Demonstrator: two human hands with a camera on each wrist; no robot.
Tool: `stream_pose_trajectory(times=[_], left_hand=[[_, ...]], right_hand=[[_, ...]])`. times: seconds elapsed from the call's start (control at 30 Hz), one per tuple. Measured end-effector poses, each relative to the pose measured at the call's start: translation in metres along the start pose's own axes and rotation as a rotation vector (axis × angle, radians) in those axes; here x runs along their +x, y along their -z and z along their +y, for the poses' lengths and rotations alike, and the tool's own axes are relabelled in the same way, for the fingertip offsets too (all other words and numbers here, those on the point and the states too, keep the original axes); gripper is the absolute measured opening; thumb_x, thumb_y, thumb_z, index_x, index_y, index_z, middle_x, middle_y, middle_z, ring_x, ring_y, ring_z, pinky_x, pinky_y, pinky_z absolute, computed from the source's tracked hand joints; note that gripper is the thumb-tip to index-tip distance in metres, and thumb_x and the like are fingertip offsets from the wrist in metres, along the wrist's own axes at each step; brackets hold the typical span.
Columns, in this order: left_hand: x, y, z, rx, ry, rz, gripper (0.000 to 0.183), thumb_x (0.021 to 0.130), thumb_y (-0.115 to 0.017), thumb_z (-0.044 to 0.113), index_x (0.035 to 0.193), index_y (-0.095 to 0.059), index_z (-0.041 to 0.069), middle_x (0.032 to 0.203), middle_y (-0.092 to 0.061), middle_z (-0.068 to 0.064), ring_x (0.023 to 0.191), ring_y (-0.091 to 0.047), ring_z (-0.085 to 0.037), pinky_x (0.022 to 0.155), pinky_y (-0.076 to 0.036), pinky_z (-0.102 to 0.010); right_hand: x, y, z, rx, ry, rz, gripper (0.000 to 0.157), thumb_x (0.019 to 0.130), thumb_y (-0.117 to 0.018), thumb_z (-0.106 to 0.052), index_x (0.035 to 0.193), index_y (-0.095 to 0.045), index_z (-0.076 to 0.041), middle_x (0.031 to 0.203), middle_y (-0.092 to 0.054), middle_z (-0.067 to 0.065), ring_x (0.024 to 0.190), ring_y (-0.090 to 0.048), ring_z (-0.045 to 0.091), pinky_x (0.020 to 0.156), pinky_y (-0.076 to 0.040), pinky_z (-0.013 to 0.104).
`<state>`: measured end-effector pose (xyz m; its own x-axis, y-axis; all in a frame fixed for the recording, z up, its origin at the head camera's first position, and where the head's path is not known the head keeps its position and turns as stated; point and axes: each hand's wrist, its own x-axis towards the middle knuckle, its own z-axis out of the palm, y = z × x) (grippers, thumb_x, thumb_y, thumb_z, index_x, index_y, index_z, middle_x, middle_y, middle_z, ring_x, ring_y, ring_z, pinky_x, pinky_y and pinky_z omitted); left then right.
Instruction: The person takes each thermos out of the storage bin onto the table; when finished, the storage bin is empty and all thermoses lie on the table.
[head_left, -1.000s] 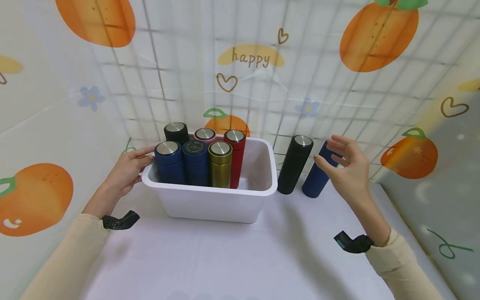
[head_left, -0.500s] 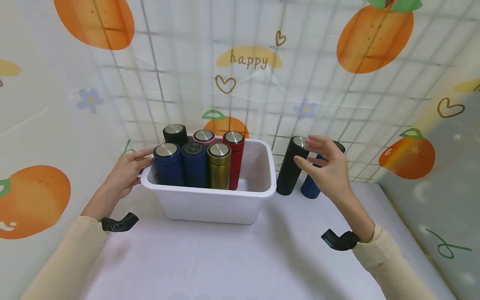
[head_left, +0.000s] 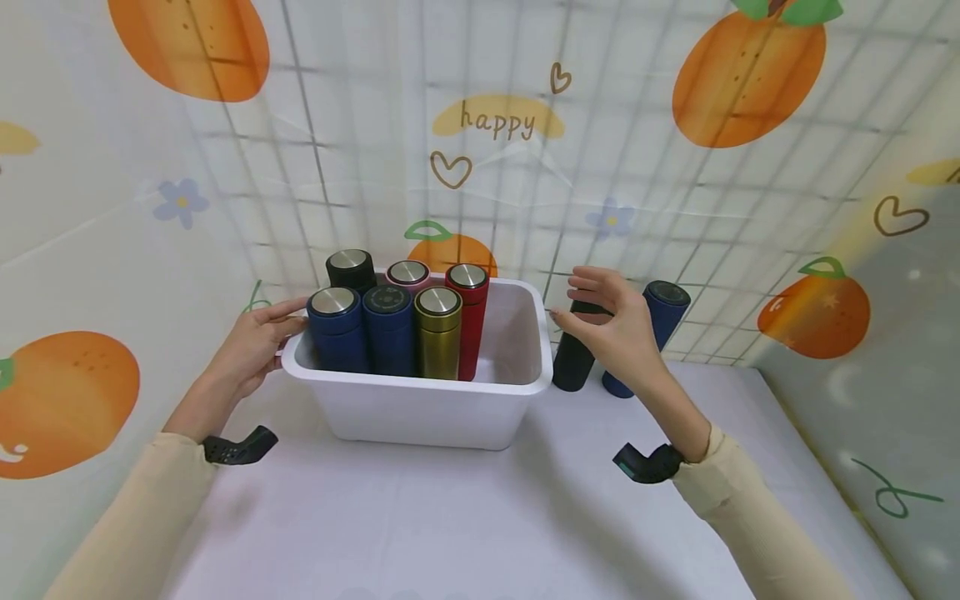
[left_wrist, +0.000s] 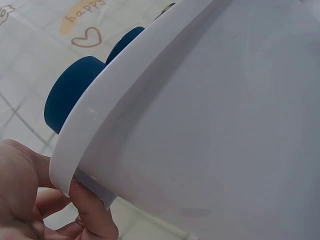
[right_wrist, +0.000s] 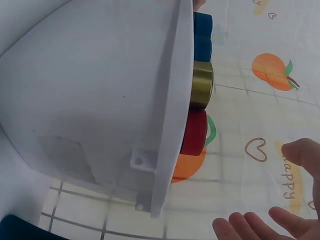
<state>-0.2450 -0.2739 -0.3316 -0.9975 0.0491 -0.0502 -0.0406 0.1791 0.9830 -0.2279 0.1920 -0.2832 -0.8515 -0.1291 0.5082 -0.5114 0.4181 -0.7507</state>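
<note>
My left hand [head_left: 251,342] holds the left end of a white plastic bin [head_left: 420,417]; in the left wrist view its thumb and fingers pinch the rim [left_wrist: 92,120]. Inside the bin's left and middle stand several thermos bottles: black [head_left: 350,268], pink [head_left: 408,272], red [head_left: 471,321], gold [head_left: 439,333] and two blue, one of them [head_left: 339,329] nearest that hand. Right of the bin, my right hand [head_left: 615,329] is in front of a black thermos [head_left: 573,367], partly hiding it. Thumb and fingers stand apart with nothing between them in the right wrist view.
Another blue thermos [head_left: 666,312] leans or stands just right of the black one, partly behind my right hand. A wire grid covered by a printed cloth [head_left: 510,200] rises behind the bin. White cloth covers the table [head_left: 420,517].
My right hand has moved left, from the blue thermos outside the bin to the front of the black one. The left hand and the bin have stayed put.
</note>
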Motion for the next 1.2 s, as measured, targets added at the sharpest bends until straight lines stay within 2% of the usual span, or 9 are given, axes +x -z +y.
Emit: stream_pose_trajectory(times=[0.17,0.63,0.83,1.03,1.2], left_hand=[[0.000,0.000,0.001,0.011,-0.002,0.003,0.055,0.105,-0.052,0.018,0.155,-0.033,0.004,0.097,-0.064,0.011,0.077,-0.060,-0.009,0.066,-0.057,-0.026],[0.000,0.000,0.000,0.026,0.003,0.002,0.053,0.105,-0.050,0.017,0.155,-0.035,0.006,0.096,-0.065,0.008,0.076,-0.059,-0.010,0.064,-0.057,-0.026],[-0.001,0.000,-0.001,0.025,0.004,0.006,0.053,0.105,-0.050,0.016,0.155,-0.035,0.006,0.097,-0.065,0.007,0.078,-0.060,-0.010,0.066,-0.057,-0.026],[-0.001,0.001,-0.003,0.025,0.010,0.010,0.053,0.105,-0.050,0.016,0.155,-0.036,0.006,0.097,-0.066,0.010,0.077,-0.061,-0.010,0.066,-0.057,-0.027],[0.000,0.002,-0.003,0.032,0.002,0.007,0.053,0.105,-0.050,0.017,0.155,-0.036,0.006,0.098,-0.065,0.009,0.079,-0.060,-0.011,0.067,-0.058,-0.027]], right_hand=[[0.012,-0.007,0.001,0.026,-0.015,-0.037,0.058,0.086,-0.081,-0.019,0.138,-0.056,-0.008,0.131,-0.061,0.010,0.117,-0.061,0.025,0.092,-0.053,0.047],[0.043,-0.028,0.006,0.058,-0.161,-0.170,0.056,0.087,-0.080,-0.027,0.135,-0.057,-0.010,0.130,-0.061,0.010,0.117,-0.061,0.026,0.092,-0.054,0.045],[0.057,-0.037,0.013,0.062,-0.173,-0.222,0.058,0.088,-0.078,-0.027,0.137,-0.055,-0.008,0.130,-0.061,0.013,0.116,-0.061,0.029,0.092,-0.053,0.046],[0.063,-0.048,0.016,0.077,-0.202,-0.230,0.062,0.087,-0.078,-0.027,0.140,-0.052,-0.009,0.133,-0.059,0.014,0.118,-0.060,0.028,0.093,-0.053,0.047],[0.069,-0.055,0.014,0.075,-0.190,-0.254,0.064,0.086,-0.078,-0.025,0.141,-0.051,-0.006,0.133,-0.059,0.016,0.119,-0.059,0.031,0.093,-0.053,0.048]])
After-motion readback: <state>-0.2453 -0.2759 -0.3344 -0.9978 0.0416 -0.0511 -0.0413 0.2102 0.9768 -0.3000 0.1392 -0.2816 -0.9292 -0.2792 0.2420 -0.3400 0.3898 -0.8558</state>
